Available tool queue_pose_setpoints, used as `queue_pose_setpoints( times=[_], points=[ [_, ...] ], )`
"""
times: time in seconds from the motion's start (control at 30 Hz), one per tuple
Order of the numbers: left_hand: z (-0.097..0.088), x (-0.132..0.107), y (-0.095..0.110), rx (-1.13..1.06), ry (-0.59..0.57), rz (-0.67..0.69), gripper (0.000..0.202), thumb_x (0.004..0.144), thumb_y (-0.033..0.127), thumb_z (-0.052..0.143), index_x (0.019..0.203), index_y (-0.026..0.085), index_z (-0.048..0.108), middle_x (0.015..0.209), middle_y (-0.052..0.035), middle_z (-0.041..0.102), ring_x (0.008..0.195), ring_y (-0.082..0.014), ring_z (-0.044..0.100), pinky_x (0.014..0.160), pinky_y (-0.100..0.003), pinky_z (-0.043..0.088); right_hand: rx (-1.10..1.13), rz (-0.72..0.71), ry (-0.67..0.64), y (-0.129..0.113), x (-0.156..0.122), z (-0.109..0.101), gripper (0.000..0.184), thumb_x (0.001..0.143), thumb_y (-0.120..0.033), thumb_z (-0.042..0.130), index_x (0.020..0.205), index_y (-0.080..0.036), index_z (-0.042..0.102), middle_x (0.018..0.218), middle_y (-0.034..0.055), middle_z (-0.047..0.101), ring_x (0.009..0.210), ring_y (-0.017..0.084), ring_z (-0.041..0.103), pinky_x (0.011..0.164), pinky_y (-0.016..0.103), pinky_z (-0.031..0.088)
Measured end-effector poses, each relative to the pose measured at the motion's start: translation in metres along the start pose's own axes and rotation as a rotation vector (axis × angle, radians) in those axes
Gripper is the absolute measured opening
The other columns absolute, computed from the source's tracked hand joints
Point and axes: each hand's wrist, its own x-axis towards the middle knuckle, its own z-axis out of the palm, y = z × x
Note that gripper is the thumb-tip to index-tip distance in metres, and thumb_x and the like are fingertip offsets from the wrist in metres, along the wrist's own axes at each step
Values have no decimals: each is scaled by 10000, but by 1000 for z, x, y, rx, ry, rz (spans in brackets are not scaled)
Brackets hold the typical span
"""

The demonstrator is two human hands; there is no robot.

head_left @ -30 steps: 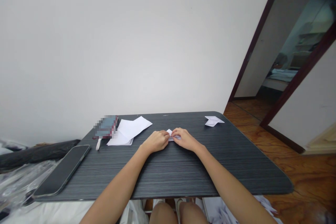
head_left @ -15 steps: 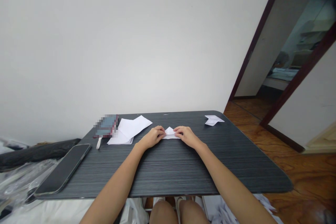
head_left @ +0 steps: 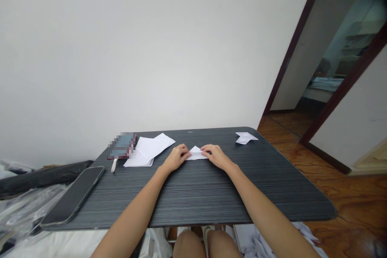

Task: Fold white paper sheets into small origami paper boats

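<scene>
A small folded sheet of white paper [head_left: 196, 156] lies on the dark table, with a pointed peak at its far side and a straight strip along its near side. My left hand [head_left: 178, 157] pinches its left end between thumb and fingers. At the right end, my right hand [head_left: 215, 156] grips the paper in the same way. Both hands rest low on the tabletop, and the fingers cover the two ends of the paper.
Loose white sheets [head_left: 149, 149] lie to the left, beside a blurred dark-red-edged item [head_left: 122, 145] with a white strap. A phone [head_left: 74, 195] lies at the table's left edge. Another folded white paper [head_left: 246, 138] sits at the back right. A wall [head_left: 193, 48] stands behind the table [head_left: 199, 197].
My left hand has shifted very slightly at the paper's left end, and a little more of the near strip shows. Both hands keep their hold.
</scene>
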Motion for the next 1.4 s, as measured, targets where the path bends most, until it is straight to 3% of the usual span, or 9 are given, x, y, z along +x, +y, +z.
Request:
queue_pose_setpoints(
  times=[0.17,0.3,0.5,0.6,0.73,0.9,1.03,1.27,1.4],
  points=[
    [2,4,-2,68,-7,-181,230,765,286,435,724,132,601,705,-34,541,680,-137,478,657,-263,352,-55,47,32,10,4,4,145,728,-203,484,628,-148,574,733,42,578,680,128,510,656,247,379],
    [5,4,-1,141,-14,-292,169,747,246,433,793,165,573,688,-9,541,697,-149,476,693,-308,316,-133,112,63,16,3,7,96,702,-216,509,630,-153,509,689,19,489,660,126,461,635,247,367],
    [10,1,14,333,33,-164,343,709,56,376,967,243,501,947,-42,472,881,-192,410,693,-332,291,-287,81,140,1,0,10,102,706,-133,480,797,-178,485,827,38,441,811,163,417,724,284,353],
    [12,3,21,386,-51,-3,401,677,-29,337,931,224,516,975,-51,446,888,-182,394,705,-324,298,-371,-21,53,-10,1,13,217,723,-20,371,800,-175,500,830,46,456,817,158,412,727,273,351],
    [16,4,25,372,-122,109,276,725,4,334,848,156,530,876,-64,467,835,-168,408,720,-301,332,-435,-73,-61,-22,-3,18,284,737,3,323,834,-157,537,852,61,497,838,157,423,758,267,352],
    [23,3,28,382,-65,92,225,737,42,350,794,116,555,825,-84,471,777,-164,421,742,-285,367,-538,-14,-76,-36,-16,22,328,746,-48,347,990,-141,545,1003,98,510,942,192,420,798,289,340],
    [17,-1,26,472,-23,-7,184,699,53,383,648,102,553,748,-95,473,732,-181,432,733,-313,381,-565,68,-35,-41,-23,22,347,748,-84,367,1039,-160,538,1052,94,525,978,194,436,823,297,319],
    [11,-4,20,437,20,-70,191,722,100,392,579,130,515,706,-70,463,712,-169,444,703,-292,393,-610,212,25,-25,-32,15,401,712,-65,372,1066,-150,539,1169,80,499,1090,187,405,932,338,204],
    [13,-4,16,321,50,-91,208,778,189,388,605,143,494,741,-55,458,741,-161,442,707,-289,384,-634,227,70,-20,-32,14,361,711,-68,371,1000,-122,579,1129,106,526,1074,185,419,941,329,193]
  ],
)
